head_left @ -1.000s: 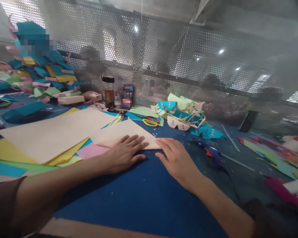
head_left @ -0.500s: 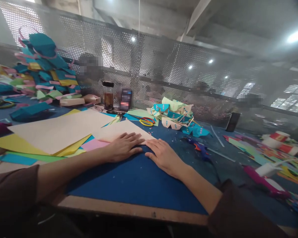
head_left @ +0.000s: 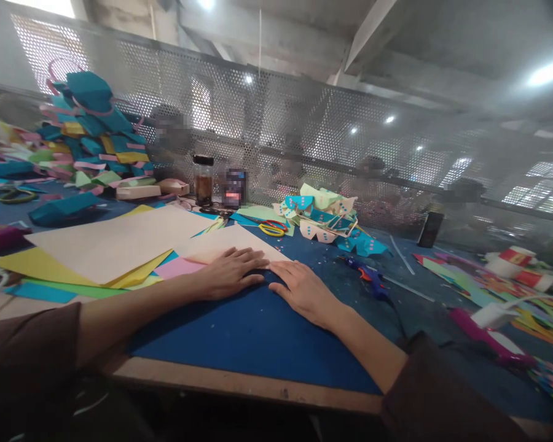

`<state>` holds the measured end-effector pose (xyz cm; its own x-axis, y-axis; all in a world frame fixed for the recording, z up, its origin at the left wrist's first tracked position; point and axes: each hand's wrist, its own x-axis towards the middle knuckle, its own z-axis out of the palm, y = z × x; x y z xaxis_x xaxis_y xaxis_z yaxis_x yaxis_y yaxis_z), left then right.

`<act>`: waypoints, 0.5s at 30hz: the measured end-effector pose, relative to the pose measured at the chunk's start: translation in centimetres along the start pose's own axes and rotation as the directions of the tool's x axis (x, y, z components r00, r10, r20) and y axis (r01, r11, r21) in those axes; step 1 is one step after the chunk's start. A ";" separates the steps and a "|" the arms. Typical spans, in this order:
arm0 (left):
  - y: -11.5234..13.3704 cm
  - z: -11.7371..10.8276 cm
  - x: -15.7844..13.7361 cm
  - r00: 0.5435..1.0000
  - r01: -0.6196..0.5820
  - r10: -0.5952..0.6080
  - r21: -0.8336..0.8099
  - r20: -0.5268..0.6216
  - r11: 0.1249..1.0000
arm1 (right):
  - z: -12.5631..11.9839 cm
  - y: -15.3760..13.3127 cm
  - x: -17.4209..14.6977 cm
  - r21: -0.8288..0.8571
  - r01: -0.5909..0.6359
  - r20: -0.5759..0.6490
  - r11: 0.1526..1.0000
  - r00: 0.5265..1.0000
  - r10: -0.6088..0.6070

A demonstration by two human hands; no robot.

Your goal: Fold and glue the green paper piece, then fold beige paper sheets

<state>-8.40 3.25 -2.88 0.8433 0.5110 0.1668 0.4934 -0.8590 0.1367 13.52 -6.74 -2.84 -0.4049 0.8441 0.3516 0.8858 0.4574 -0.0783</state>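
A cream sheet of paper (head_left: 236, 238), which looks folded, lies on the blue tabletop in front of me. My left hand (head_left: 234, 272) rests flat on its near edge, fingers stretched out and slightly apart. At the sheet's right corner, my right hand (head_left: 304, 293) lies with extended fingers on the edge, its thumb apart on the table. The two hands nearly meet at the fingertips and hide part of the near edge. Under and beside the left forearm are a pink sheet (head_left: 177, 267) and a larger cream sheet (head_left: 115, 245) over yellow ones.
Scissors (head_left: 273, 228) lie beyond the paper, near a pile of blue and cream paper pieces (head_left: 325, 215). To the right are a glue gun (head_left: 366, 275) and a magenta power strip (head_left: 491, 337). A lidded jar (head_left: 203, 181) and paper shapes (head_left: 92, 132) stand at the back left.
The view has shifted slightly, so the background sits a little lower and the left side farther right. Both hands keep their places on the paper.
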 end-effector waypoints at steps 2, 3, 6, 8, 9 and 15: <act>0.0 -0.1 0.0 1.000 -0.018 0.018 0.002 -0.009 1.000 | 0.1 0.0 0.0 0.000 0.003 -0.002 1.000 1.000 -0.003; 0.0 -0.1 0.0 0.999 -0.028 0.028 0.003 -0.017 1.000 | 0.1 0.1 0.0 -0.001 0.006 -0.002 1.000 1.000 -0.006; -0.2 0.0 -0.1 0.996 -0.062 0.061 -0.019 -0.058 0.998 | 0.2 0.1 0.0 -0.005 0.010 -0.003 1.000 1.000 -0.010; -0.3 0.1 -0.1 0.992 -0.085 0.081 -0.043 -0.092 0.995 | 0.2 0.1 0.1 -0.006 0.006 0.001 1.000 1.000 -0.006; -0.4 0.2 -0.1 0.990 -0.096 0.091 -0.049 -0.108 0.994 | 0.2 0.1 0.1 -0.008 0.003 0.003 1.000 1.000 -0.003; -0.6 0.3 0.0 0.986 -0.124 0.124 0.006 -0.114 0.992 | 0.1 0.0 0.2 -0.026 0.008 0.003 1.000 1.000 -0.008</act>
<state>-8.65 3.74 -3.22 0.8680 0.4013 0.2923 0.3866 -0.9158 0.1094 13.40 -6.53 -2.82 -0.4126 0.8411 0.3498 0.8880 0.4569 -0.0512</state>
